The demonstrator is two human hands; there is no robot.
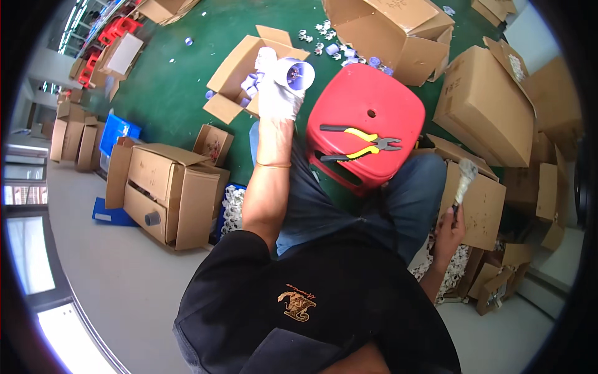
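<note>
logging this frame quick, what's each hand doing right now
Left hand: white-gloved, closed around a white plastic pipe fitting.
Right hand: bare, closed on a glue-caked brush.

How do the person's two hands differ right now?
The left hand wears a white glove and is stretched out forward, gripping a white pipe fitting. The right hand is bare and kept low beside the knee, holding a thin brush-like tool upright. Both are closed around something.
</note>
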